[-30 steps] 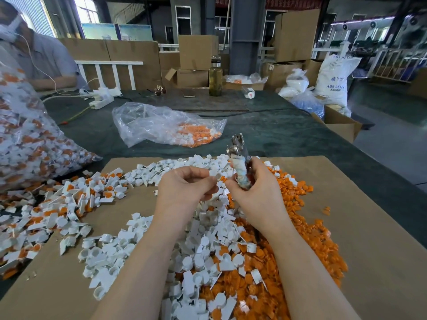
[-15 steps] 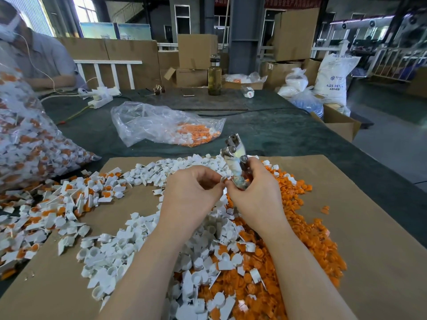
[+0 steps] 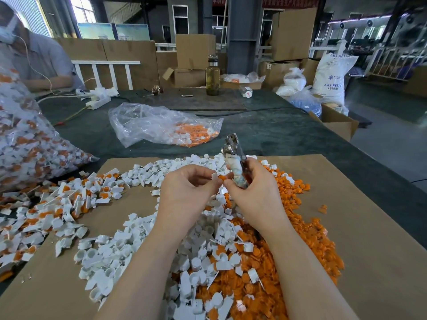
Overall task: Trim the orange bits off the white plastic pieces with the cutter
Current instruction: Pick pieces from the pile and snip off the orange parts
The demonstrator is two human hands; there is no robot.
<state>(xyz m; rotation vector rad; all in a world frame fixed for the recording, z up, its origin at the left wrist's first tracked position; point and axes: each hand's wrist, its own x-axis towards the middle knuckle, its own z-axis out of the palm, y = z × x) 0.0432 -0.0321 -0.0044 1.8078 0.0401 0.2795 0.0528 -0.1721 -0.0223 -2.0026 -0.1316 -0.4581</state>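
Orange offcuts (image 3: 288, 262) and trimmed white pieces (image 3: 129, 257) heap nearest me on the cardboard-covered desk (image 3: 369, 239). Above them my left hand (image 3: 187, 192) pinches a white piece with an orange bit (image 3: 218, 177) between its fingers, touching my right hand (image 3: 251, 192), whose fingers wrap the cutter (image 3: 234, 162). Farther off lies a clear bag (image 3: 161, 125).

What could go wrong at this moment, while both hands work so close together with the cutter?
1. The left hand pinches a small white piece with its orange bit right beside the right hand, which grips the cutter. A fingertip might get nipped when the cutter is brought to the piece.
2. The piece is tiny and held only by the fingertips; it may slip into the trimmed white pile below and get mixed in, untrimmed.
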